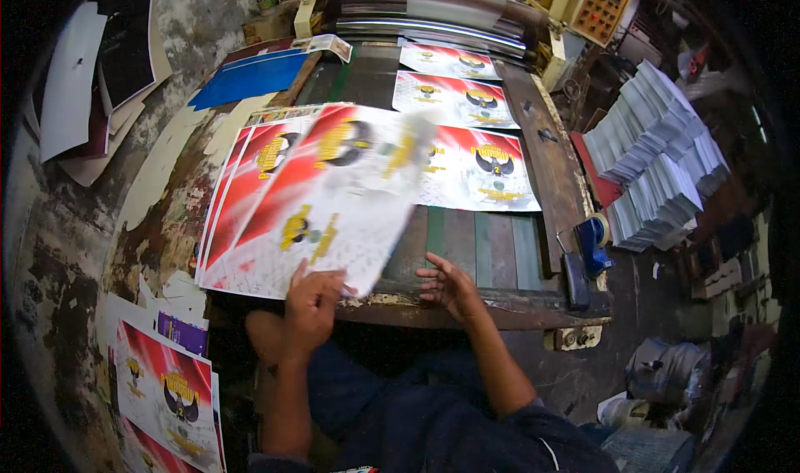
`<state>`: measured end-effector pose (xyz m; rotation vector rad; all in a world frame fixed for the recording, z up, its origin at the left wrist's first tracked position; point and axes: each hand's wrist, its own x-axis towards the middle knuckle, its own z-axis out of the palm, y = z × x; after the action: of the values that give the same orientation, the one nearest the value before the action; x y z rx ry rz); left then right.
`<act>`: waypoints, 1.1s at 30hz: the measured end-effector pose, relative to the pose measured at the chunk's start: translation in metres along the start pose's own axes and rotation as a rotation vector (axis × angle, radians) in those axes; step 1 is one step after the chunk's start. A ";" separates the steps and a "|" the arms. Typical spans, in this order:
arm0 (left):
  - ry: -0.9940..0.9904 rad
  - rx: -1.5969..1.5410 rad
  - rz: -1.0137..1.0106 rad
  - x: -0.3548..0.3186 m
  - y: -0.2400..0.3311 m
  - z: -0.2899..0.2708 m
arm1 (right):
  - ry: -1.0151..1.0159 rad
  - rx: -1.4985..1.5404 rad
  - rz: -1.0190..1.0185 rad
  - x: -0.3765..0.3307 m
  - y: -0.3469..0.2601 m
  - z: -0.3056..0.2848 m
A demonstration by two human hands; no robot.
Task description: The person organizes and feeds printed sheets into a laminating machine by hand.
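Our left hand (pixel 313 308), the nearer, grasps the sheet (pixel 337 206) by its near edge; the sheet lies ahead of it over the pile (pixel 221 206), its long axis seemingly running away from us; our right hand (pixel 450 288), half-curled, holds nothing, right of the sheet.

Smooth, glossy paper of the printed sheet (pixel 337 202), shiny metal bar (pixel 433 35), rough, worn wooden desk (pixel 500 308), smooth plastic tape dispenser (pixel 593 252), matt paper stacks (pixel 646 131), rough wall (pixel 196 31)
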<state>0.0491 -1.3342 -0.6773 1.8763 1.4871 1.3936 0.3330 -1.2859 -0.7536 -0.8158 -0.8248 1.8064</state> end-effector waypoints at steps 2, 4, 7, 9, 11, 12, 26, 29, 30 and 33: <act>-0.261 -0.001 0.209 -0.002 0.011 0.006 | -0.048 0.048 0.018 -0.002 0.010 -0.025; -0.302 0.044 0.221 -0.006 0.014 0.003 | 0.190 0.021 -0.034 -0.004 0.006 0.009; -0.238 0.229 0.351 0.000 0.032 -0.001 | 0.197 -0.147 0.029 -0.006 0.010 -0.014; -0.071 0.335 0.211 0.009 0.030 -0.008 | 0.211 0.081 0.122 -0.011 0.027 -0.036; -0.222 0.478 0.092 0.006 -0.003 -0.019 | 0.235 0.128 0.154 -0.019 0.032 -0.027; -0.285 0.505 0.045 0.001 -0.014 -0.020 | 0.269 0.175 0.185 -0.024 0.034 -0.024; -0.111 0.055 -0.354 -0.007 -0.025 -0.028 | 0.311 0.318 0.128 0.014 0.016 -0.054; 0.012 -0.105 -0.531 -0.007 -0.038 -0.031 | 0.270 0.295 0.009 0.031 0.017 -0.059; 0.103 -0.281 -0.556 -0.007 -0.044 -0.033 | 0.265 0.296 0.008 0.033 0.018 -0.058; 0.061 0.052 -0.573 -0.006 -0.003 -0.022 | 0.331 0.271 0.000 0.031 0.020 -0.057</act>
<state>0.0295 -1.3446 -0.6724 1.2819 1.9052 1.1462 0.3596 -1.2531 -0.8061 -0.9018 -0.3575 1.6769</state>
